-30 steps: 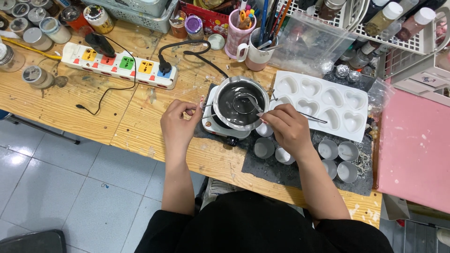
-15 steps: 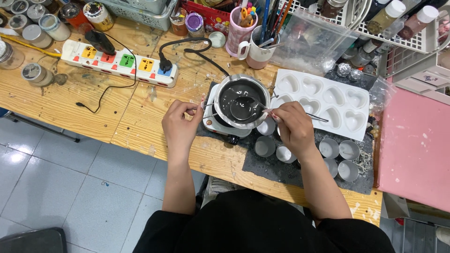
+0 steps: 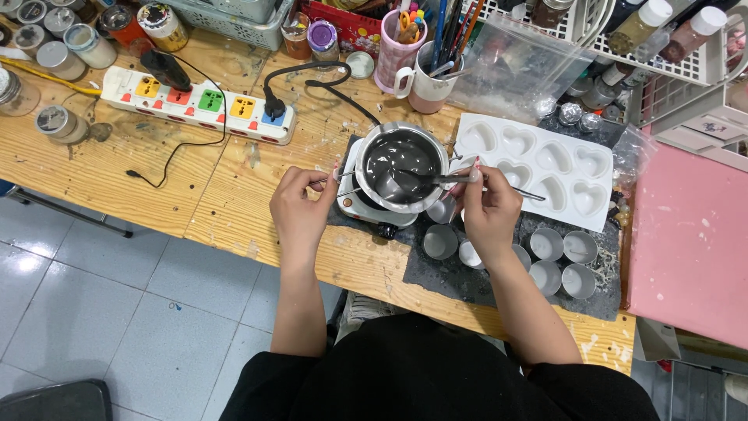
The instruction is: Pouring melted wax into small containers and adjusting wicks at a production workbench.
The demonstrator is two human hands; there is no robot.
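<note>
— Melting pot (image 3: 401,165), what is it and where does it sit?

— It is a small round metal pot of grey liquid, standing on a little white hot plate (image 3: 360,209) between the two hands, on a wooden counter (image 3: 117,168).

— What is the left hand doing?

— The left hand (image 3: 300,212) is closed in a pinch on the thin wire handle (image 3: 340,181) that sticks out from the pot's side nearest to it.

— And the right hand?

— The right hand (image 3: 491,212) is closed around a metal spoon (image 3: 421,179). The spoon's bowl rests in the grey liquid, and its handle runs back over the rim to the fingertips.

— What lies around the hands?

— Just beyond the right hand is a white mould tray (image 3: 538,168) with heart-shaped hollows. Small round metal cups (image 3: 562,261) stand on a dark mat (image 3: 460,284), some beside that hand and some partly under it. Well beyond the left hand lies a white power strip (image 3: 199,105) with coloured sockets.
</note>
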